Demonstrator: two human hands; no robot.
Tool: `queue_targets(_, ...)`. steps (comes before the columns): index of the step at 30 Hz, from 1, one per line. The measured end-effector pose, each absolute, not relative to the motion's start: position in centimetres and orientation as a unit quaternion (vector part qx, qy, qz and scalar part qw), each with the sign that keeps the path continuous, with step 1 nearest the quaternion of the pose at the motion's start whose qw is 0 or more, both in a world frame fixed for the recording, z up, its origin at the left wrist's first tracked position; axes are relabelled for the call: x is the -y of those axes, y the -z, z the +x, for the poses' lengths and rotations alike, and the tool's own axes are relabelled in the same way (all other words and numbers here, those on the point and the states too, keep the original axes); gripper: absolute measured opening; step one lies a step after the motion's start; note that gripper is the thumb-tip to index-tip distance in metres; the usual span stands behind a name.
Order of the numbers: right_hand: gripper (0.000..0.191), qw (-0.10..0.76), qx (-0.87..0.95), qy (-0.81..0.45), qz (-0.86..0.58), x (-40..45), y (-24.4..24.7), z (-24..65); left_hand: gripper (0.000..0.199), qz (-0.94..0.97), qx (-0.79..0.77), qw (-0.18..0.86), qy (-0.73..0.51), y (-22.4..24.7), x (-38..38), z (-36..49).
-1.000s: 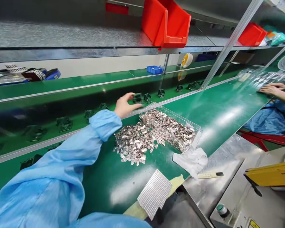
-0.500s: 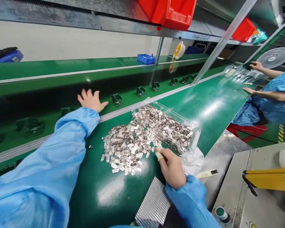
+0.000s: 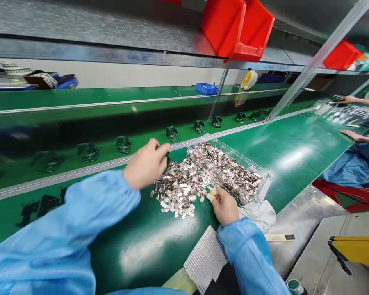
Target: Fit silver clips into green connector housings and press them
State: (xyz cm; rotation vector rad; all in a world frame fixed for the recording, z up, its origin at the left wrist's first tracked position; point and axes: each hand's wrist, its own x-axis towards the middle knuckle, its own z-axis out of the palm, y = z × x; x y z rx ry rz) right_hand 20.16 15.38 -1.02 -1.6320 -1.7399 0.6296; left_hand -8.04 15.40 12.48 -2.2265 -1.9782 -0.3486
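My left hand (image 3: 149, 164) is above the green table (image 3: 153, 241), left of the pile of small metal pieces (image 3: 183, 184). Its fingers are bent together round a small dark item that barely shows at the fingertips. My right hand (image 3: 224, 205) is at the pile's right edge, thumb and fingers pinched; a whitish-yellow covering (image 3: 213, 194) shows on its fingertips. Whether a metal piece is between them is too small to tell. Behind my right hand, a clear tray (image 3: 266, 184) full of the same metal pieces lies tilted against the pile.
Green circuit assemblies (image 3: 123, 144) line the sunken strip behind the table. Dark assemblies (image 3: 44, 205) lie at the left. A silvery ribbed sheet (image 3: 206, 258) and white cloth (image 3: 260, 215) are near my right arm. Red bins (image 3: 236, 28) stand overhead. Another person's hands (image 3: 350, 134) are far right.
My left hand has come back from the strip toward the pile, and its spread fingers have closed round something dark. The right hand remains beside the pile. The view has shifted left and up.
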Motion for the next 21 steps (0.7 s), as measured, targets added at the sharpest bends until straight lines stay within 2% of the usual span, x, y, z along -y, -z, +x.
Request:
queue_targets(4,0.024,0.378,0.646,-0.319,-0.581,-14.4,0.1,20.8,0.037,-0.793,0.605,0.022,0.065,-9.8,-3.8,-5.1)
queue_targets(8,0.031,0.426,0.609,-0.379,-0.551,-10.2,-2.3,20.9,0.041,-0.768,0.639,-0.035,0.027,-6.5,1.8,-4.7)
queue_targets(9,0.03,0.444,0.594,-0.391,-0.545,-8.8,-2.9,20.9,0.05,-0.757,0.65,-0.048,0.035,-6.1,2.5,-4.9)
queue_targets(12,0.026,0.49,0.546,-0.414,-0.539,-4.5,-4.0,21.3,0.094,-0.727,0.674,-0.095,0.09,-5.6,3.8,-6.7)
queue_targets(15,0.023,0.492,0.527,-0.437,-0.539,-0.8,-4.0,21.5,0.114,-0.736,0.643,-0.137,0.159,-4.5,4.0,-9.3)
queue_targets(17,0.019,0.485,0.523,-0.469,-0.521,0.9,-3.5,21.0,0.113,-0.753,0.609,-0.155,0.197,-3.1,3.5,-10.8)
queue_targets(21,0.011,0.474,0.541,-0.495,-0.488,2.5,-2.8,19.0,0.095,-0.778,0.548,-0.205,0.229,-0.7,1.8,-11.2)
